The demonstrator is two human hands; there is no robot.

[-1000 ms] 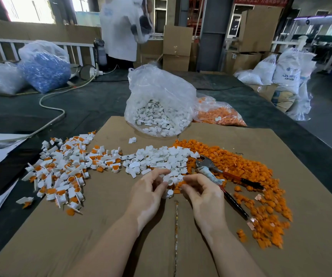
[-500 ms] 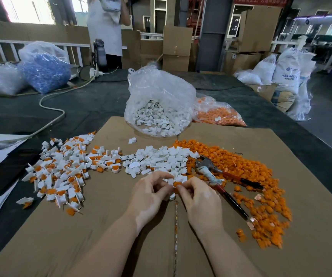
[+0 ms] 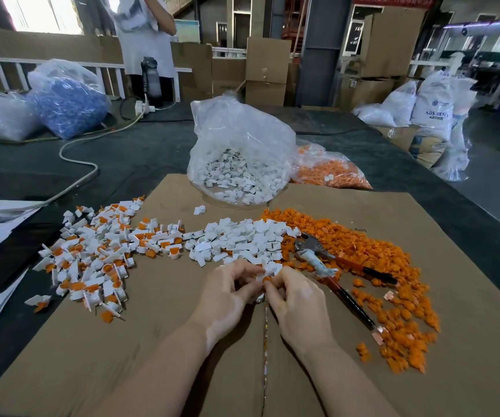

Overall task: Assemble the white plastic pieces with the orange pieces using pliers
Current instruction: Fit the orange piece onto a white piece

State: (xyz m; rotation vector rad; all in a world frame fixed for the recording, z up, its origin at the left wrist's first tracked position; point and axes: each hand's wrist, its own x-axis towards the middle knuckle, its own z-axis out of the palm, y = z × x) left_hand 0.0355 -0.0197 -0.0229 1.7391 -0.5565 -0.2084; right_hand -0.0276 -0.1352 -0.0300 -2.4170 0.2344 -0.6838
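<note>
Left hand (image 3: pixel 227 291) and right hand (image 3: pixel 295 299) meet fingertip to fingertip, together pinching a white piece (image 3: pixel 261 278) with an orange piece (image 3: pixel 267 279). Pliers (image 3: pixel 327 266) lie just right of the right hand, ungripped.

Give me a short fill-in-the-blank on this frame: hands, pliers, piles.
1. The pliers lie on the ___ pieces.
2. Both hands, left hand and right hand, pinch a white piece with an ___ piece at it.
3. The assembled pile lies to the person's ___.

Missing: orange; orange; left
</note>
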